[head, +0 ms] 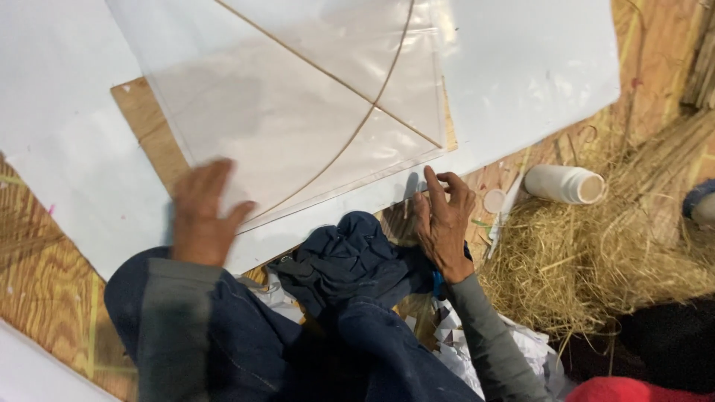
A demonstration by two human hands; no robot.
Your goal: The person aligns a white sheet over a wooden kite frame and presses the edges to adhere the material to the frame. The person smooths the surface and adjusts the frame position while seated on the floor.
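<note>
Left hand [202, 216] lower left of centre, blurred, fingers spread and open, lying flat on the near corner of a clear plastic kite [298, 112]. Kite filling the upper middle of the frame, its top cut off by the upper edge; two thin sticks [350, 134] crossing on it, one straight, one bowed. Beneath it, white sheets [521, 67] over a wooden board [141, 119], mostly covered. Right hand [443, 223] at centre right, just below the kite's lower edge, fingers curled with thumb and fingertips pinched together; anything gripped there too small to make out. Dark blue cloth [350, 257] bunched between the two hands, partly under the right wrist. White plastic bottle [562, 184] lying on its side at right, mouth open, a small round cap [494, 200] just beside it. Dry straw [596, 260] heaped at right. Crumpled white paper [462, 342] at lower centre, half hidden by the sleeve. Red and dark shapes in the lower right corner, cut off, not identifiable.
</note>
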